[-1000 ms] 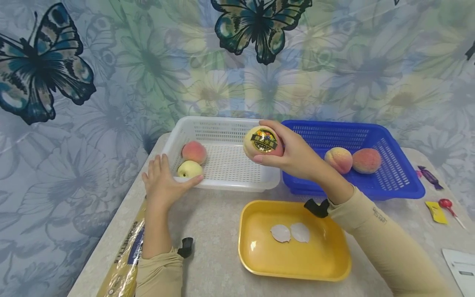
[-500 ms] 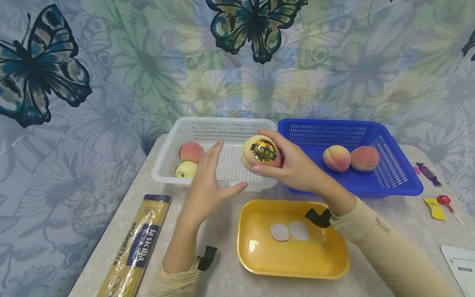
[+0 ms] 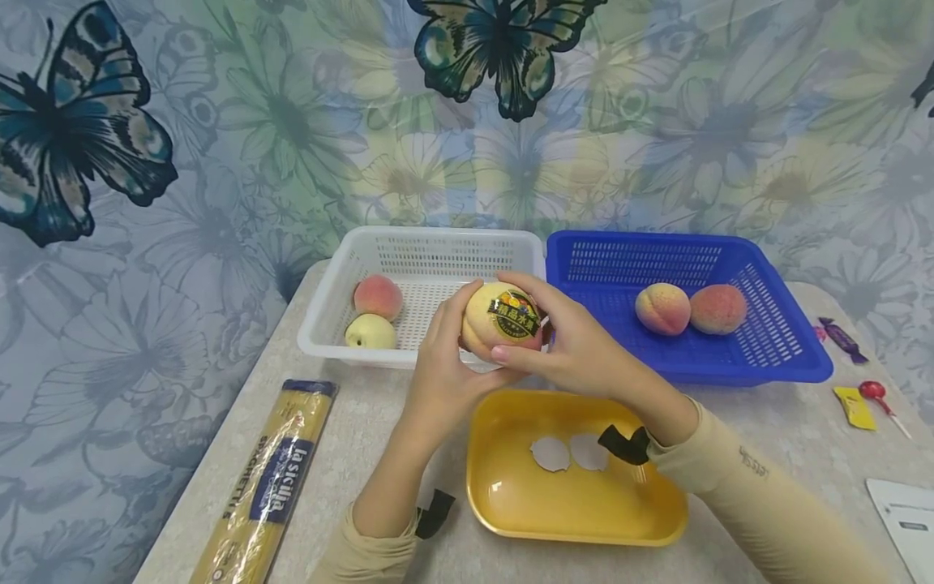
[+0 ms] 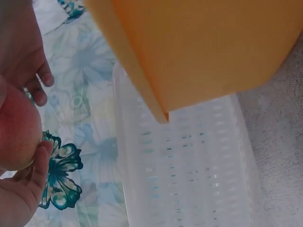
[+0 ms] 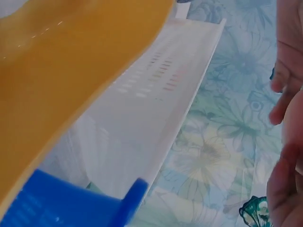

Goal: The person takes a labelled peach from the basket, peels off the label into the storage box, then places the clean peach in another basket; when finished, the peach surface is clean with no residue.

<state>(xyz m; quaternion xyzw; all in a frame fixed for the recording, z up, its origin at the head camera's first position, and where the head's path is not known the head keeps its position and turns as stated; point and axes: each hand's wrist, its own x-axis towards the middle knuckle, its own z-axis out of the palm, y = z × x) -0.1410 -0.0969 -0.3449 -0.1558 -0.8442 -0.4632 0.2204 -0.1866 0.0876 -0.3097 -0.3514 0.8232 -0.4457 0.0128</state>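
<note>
In the head view, a yellow-and-red peach with a black round label is held up between both hands, over the front edge of the white basket. The right hand grips it from the right, thumb across its lower front. From the left the left hand cups it, fingertips at the upper side and thumb beneath. Both wrist views show the peach only in part, with fingers around it. A red peach and a pale yellow fruit lie at the left end of the white basket.
A blue basket holds two peaches. In front, a yellow tray contains two white paper discs. Spaghetti lies at left; candy, a yellow packet and a red lollipop lie at right.
The left hand has left the white basket's front left corner and moved right onto the peach. The right hand has brought the labelled peach slightly lower and closer.
</note>
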